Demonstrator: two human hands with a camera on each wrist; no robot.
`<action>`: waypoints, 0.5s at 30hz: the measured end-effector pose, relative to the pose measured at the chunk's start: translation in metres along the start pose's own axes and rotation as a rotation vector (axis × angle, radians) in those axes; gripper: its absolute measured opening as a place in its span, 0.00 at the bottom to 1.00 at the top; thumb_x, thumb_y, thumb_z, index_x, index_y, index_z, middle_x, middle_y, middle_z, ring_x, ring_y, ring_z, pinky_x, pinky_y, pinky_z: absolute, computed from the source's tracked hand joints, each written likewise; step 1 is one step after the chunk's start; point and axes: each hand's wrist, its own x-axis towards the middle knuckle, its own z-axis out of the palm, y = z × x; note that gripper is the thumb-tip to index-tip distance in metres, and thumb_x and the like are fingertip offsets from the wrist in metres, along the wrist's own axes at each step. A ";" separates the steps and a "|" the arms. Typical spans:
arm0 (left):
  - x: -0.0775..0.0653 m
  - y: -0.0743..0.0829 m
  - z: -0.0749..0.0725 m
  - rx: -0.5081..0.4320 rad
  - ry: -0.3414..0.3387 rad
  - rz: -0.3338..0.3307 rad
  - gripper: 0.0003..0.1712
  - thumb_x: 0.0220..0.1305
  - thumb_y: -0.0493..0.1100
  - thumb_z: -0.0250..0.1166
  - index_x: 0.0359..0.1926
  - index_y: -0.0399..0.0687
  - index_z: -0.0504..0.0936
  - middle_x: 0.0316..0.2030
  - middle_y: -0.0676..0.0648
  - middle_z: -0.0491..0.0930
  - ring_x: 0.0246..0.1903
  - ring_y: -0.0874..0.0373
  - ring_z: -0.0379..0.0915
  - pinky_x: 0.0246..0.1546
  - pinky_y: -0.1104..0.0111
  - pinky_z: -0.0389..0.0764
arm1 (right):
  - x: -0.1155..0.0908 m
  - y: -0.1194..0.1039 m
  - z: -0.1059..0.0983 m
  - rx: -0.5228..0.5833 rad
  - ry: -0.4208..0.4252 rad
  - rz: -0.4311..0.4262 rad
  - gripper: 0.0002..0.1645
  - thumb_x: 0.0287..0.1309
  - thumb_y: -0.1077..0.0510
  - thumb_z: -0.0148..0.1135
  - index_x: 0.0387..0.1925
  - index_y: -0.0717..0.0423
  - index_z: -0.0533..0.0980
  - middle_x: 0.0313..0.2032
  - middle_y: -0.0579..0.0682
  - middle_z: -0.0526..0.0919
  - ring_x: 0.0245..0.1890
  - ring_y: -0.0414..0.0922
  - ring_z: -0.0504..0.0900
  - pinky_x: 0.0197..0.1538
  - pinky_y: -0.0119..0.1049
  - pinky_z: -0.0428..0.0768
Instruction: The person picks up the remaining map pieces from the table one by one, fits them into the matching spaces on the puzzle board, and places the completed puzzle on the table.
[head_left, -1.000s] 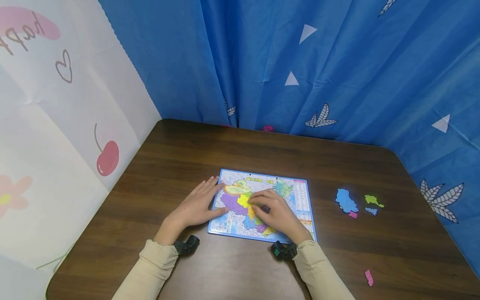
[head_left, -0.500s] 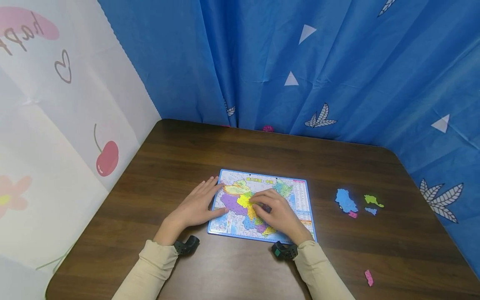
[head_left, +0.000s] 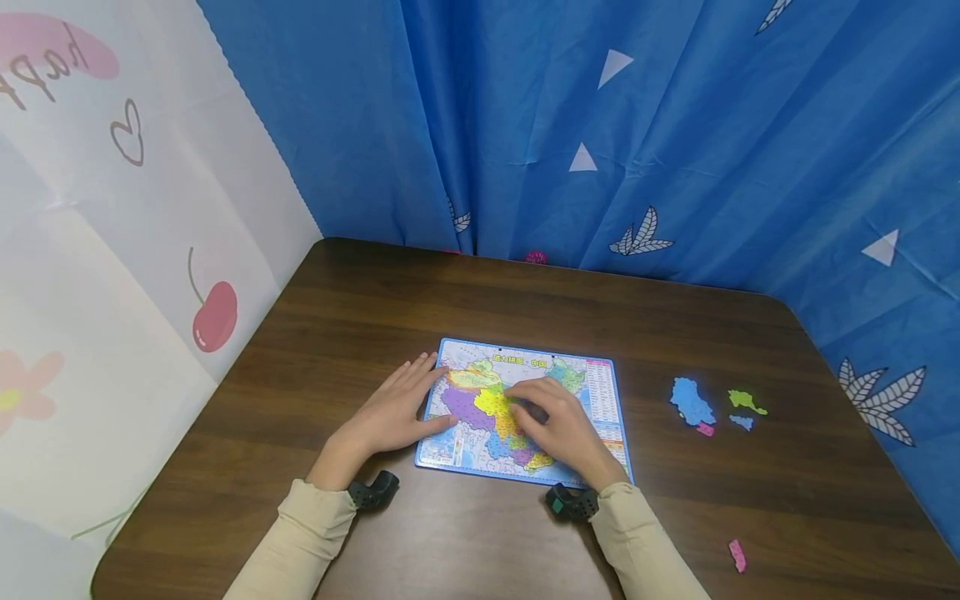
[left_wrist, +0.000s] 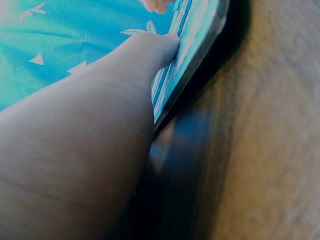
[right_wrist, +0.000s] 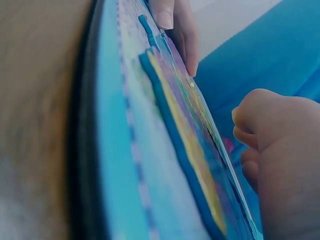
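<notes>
A blue-edged magnetic map puzzle board (head_left: 606,398) lies on the table, with colourful map pieces set in its middle. Spread along its left edge, my left hand (head_left: 390,412) rests with fingers straight, its thumb touching the lower left of the board. My right hand (head_left: 558,429) hovers over the centre, fingers bent, the fingertips just right of a yellow piece (head_left: 489,402). A large purple piece (head_left: 465,406) lies between the two hands. In the right wrist view, the right hand (right_wrist: 280,130) shows loosely curled fingers above the board, with nothing visible held.
Loose on the table (head_left: 360,308) to the right are a large blue piece (head_left: 693,402), a green piece (head_left: 747,402), a small blue piece (head_left: 742,422) and a small pink piece (head_left: 706,430). Another pink piece (head_left: 738,556) lies nearer. Curtains (head_left: 525,125) stand behind the table.
My right hand has shifted slightly right, off the yellow piece, showing more of it; a gap has opened between thumb and fingers. The left hand and the board stay put.
</notes>
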 end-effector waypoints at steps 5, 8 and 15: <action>0.000 0.001 0.000 -0.003 0.001 -0.003 0.52 0.65 0.71 0.61 0.79 0.47 0.61 0.82 0.41 0.49 0.82 0.45 0.40 0.81 0.49 0.46 | -0.002 0.002 -0.001 -0.002 0.016 0.005 0.12 0.63 0.57 0.73 0.48 0.48 0.87 0.50 0.40 0.88 0.51 0.39 0.81 0.54 0.41 0.84; 0.000 0.001 0.000 -0.005 0.001 -0.006 0.52 0.65 0.71 0.61 0.79 0.47 0.61 0.82 0.41 0.50 0.82 0.45 0.40 0.81 0.49 0.46 | -0.003 0.002 -0.001 0.000 0.031 -0.011 0.12 0.63 0.57 0.73 0.48 0.48 0.87 0.49 0.40 0.88 0.50 0.39 0.81 0.51 0.40 0.84; 0.000 0.001 0.001 -0.009 0.006 -0.009 0.52 0.64 0.70 0.62 0.79 0.47 0.61 0.81 0.41 0.50 0.82 0.45 0.40 0.81 0.49 0.46 | -0.006 0.005 -0.005 -0.011 0.060 0.005 0.12 0.63 0.57 0.73 0.48 0.48 0.87 0.49 0.41 0.88 0.49 0.40 0.82 0.50 0.40 0.85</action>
